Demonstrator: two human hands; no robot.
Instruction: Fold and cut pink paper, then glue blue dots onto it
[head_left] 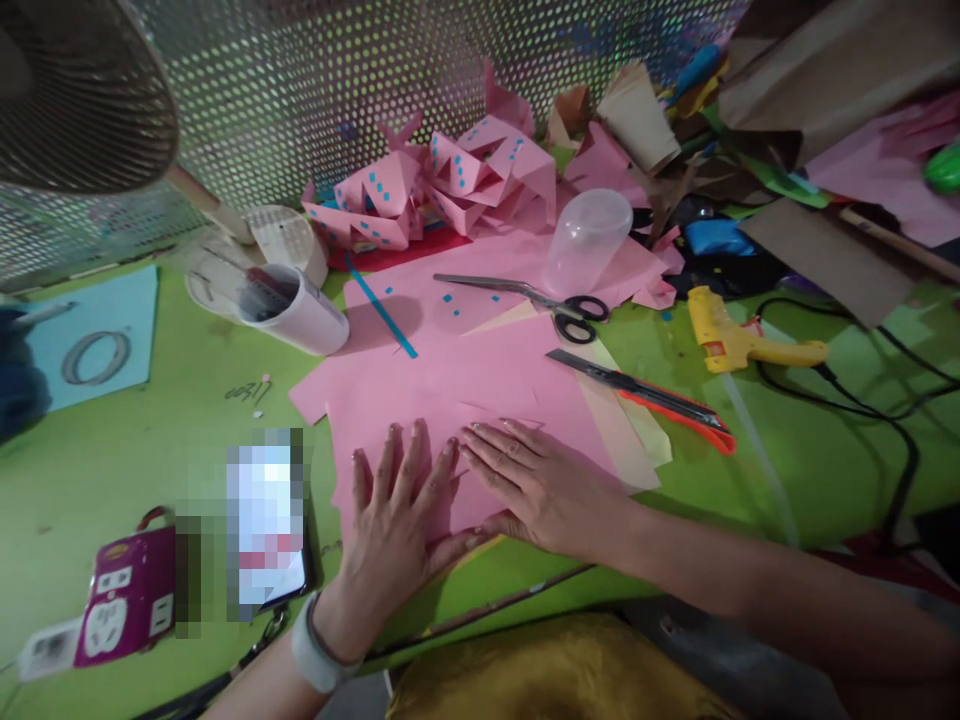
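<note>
A stack of pink paper (450, 380) lies at the front of the green table. Flat on it, with fingers spread, rests my left hand (394, 510); a pale band circles that wrist. My right hand (536, 480) also lies on the paper, its fingers stretched out and pointing left, the fingertips close to my left hand. Beyond the hands are black-handled scissors (525, 290) and a blue paper strip (382, 310). An orange utility knife (660, 400), blade out, lies to the right, partly over cream sheets (637, 430) beneath the pink paper.
Folded pink paper pieces (487, 170) with blue squares are piled at the back. A clear plastic cup (589, 235), a yellow glue gun (739, 335) with its cord, a white pen cup (307, 315), a phone (270, 520), a purple socket block (131, 595) and a fan (82, 95) surround the paper.
</note>
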